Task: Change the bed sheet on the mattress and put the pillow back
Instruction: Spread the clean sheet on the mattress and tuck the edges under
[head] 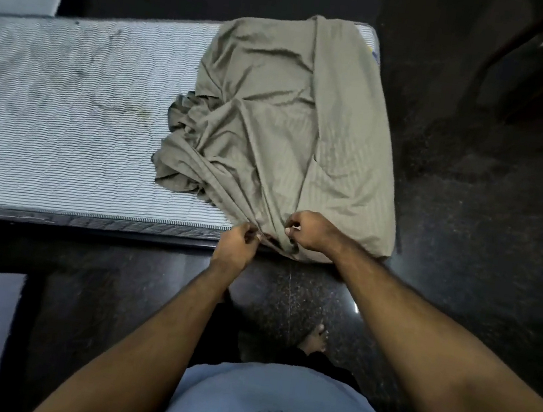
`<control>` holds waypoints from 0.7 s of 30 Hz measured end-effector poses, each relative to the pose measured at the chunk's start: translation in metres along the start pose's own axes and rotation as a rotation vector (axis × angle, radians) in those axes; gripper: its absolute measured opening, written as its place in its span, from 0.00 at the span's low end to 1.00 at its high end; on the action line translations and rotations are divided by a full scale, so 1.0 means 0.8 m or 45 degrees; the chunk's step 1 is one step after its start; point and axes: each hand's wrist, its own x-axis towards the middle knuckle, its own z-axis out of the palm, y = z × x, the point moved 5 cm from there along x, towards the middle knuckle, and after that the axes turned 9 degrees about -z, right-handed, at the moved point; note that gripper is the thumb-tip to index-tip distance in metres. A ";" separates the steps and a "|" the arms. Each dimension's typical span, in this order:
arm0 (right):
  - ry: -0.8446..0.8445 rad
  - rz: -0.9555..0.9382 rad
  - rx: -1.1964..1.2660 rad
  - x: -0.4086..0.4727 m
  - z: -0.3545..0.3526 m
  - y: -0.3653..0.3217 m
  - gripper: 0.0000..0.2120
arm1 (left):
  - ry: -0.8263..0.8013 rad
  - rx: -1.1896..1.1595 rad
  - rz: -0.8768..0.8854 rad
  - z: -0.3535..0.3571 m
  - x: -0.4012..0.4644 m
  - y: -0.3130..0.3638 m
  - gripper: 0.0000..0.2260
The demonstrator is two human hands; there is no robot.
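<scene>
You're fitting the sheet (283, 131) over the mattress (67, 116), right end of frame covered, left end bare.
Left hand (237, 243) and right hand (311, 232) both pinch bunched sheet at the near edge, lower center; next, likely drag it left. Dark floor (467, 231) leaves room. No pillow visible.

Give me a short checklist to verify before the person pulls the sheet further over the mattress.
1. Left hand grip on the sheet edge: ok.
2. Right hand grip on the sheet: ok.
3. Sheet over the right end of the mattress: ok.
4. Sheet spread flat: not ok, bunched in the middle.
5. Left part of the mattress covered: not ok, bare.
6. Pillow ready nearby: cannot tell, none in view.
</scene>
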 end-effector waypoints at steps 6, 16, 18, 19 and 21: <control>0.003 0.014 -0.014 0.095 0.008 -0.065 0.12 | 0.007 -0.008 -0.073 -0.082 0.077 -0.043 0.12; 0.038 0.056 0.081 0.289 0.047 -0.166 0.18 | 0.054 -0.082 -0.108 -0.230 0.212 -0.108 0.10; 0.044 0.026 0.118 0.334 0.059 -0.177 0.19 | 0.123 -0.175 -0.163 -0.257 0.239 -0.124 0.10; 0.025 0.018 0.111 0.353 0.065 -0.183 0.20 | 0.165 -0.227 -0.207 -0.267 0.254 -0.134 0.10; -0.033 -0.029 0.079 0.391 0.080 -0.194 0.21 | 0.223 -0.291 -0.291 -0.279 0.281 -0.158 0.13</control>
